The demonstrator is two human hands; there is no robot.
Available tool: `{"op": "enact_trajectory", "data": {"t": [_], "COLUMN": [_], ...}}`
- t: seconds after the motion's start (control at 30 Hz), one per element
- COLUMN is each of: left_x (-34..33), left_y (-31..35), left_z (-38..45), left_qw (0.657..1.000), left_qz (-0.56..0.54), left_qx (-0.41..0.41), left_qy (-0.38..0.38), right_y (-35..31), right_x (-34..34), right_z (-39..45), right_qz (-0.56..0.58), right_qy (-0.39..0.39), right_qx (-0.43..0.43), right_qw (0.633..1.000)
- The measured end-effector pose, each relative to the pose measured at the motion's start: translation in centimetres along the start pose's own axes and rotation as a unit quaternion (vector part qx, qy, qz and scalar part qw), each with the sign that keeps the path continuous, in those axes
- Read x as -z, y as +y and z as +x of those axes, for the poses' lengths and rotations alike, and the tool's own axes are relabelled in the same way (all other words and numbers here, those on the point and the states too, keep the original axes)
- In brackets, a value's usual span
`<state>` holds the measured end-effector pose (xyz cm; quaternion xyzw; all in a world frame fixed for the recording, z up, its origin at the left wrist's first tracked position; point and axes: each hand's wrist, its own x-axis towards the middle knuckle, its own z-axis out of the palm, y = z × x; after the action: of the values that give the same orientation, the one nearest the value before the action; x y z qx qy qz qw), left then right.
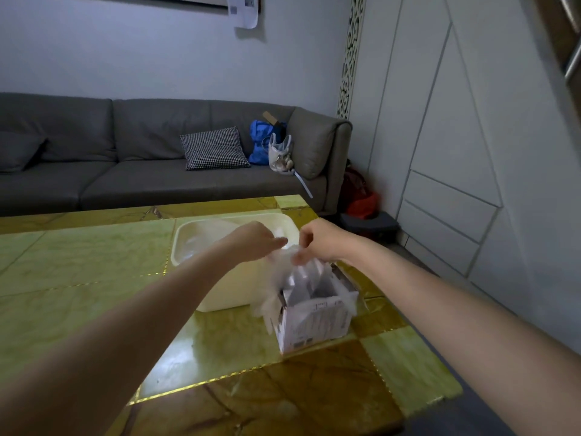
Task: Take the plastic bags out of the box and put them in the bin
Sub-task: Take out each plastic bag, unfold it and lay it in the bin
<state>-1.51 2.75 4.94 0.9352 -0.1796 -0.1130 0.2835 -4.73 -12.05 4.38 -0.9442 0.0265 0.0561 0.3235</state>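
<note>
Clear plastic bag (pixel 283 272) at frame centre, pinched by our left hand (pixel 256 239) and right hand (pixel 320 240), above white box (pixel 314 319), cream bin (pixel 226 287) just behind.

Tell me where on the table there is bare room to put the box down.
The table is bare left of the bin, and also near the front edge, before the box. It is crowded at the right: bin and box stand close together, and both hands, left and right, hold a bag above them.
</note>
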Motion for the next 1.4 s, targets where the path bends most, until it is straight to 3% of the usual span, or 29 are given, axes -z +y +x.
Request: {"op": "enact_trajectory", "data": {"t": [0.13, 0.27, 0.5, 0.73, 0.9, 1.0, 1.1, 1.17, 1.27, 1.4], "left_x": [0.0, -0.3, -0.7, 0.1, 0.9, 1.5, 1.3, 0.3, -2.3, -5.3], "left_y": [1.5, 1.9, 1.4, 1.1, 0.4, 0.0, 0.3, 0.9, 1.6, 2.0], "left_z": [-0.3, -0.3, -0.2, -1.1, -0.9, -0.9, -1.4, -1.5, -1.1, 0.0], "left_qw": [0.996, 0.988, 0.977, 0.960, 0.957, 0.954, 0.969, 0.986, 0.981, 0.954], "left_qz": [-0.079, -0.154, -0.214, -0.279, -0.289, -0.297, -0.247, -0.141, 0.046, 0.237], "left_qx": [0.000, -0.005, 0.019, 0.016, 0.033, 0.037, -0.007, -0.081, -0.178, -0.184], "left_qy": [-0.035, -0.023, -0.011, -0.027, -0.014, 0.020, 0.020, 0.033, 0.059, 0.017], "right_y": [0.0, 0.6, 0.3, 1.0, 2.3, 3.4, 3.5, 2.9, 1.5, 0.8], "right_x": [0.3, 1.0, 1.7, 2.3, 3.0, 3.4, 4.5, 5.2, 5.5, 5.1], "right_z": [-0.7, -1.4, -1.4, -1.3, -1.7, -1.4, -1.1, -1.1, -1.4, -1.5], "right_qz": [0.107, 0.175, 0.121, 0.157, 0.116, 0.187, 0.262, 0.293, 0.323, 0.341], "right_qy": [0.032, -0.015, 0.013, 0.000, 0.060, 0.159, 0.264, 0.289, 0.271, 0.231], "right_qx": [0.022, 0.012, -0.010, -0.057, -0.095, -0.120, -0.113, -0.087, -0.038, -0.005], "right_qw": [0.993, 0.984, 0.993, 0.986, 0.987, 0.962, 0.921, 0.907, 0.906, 0.911]}}
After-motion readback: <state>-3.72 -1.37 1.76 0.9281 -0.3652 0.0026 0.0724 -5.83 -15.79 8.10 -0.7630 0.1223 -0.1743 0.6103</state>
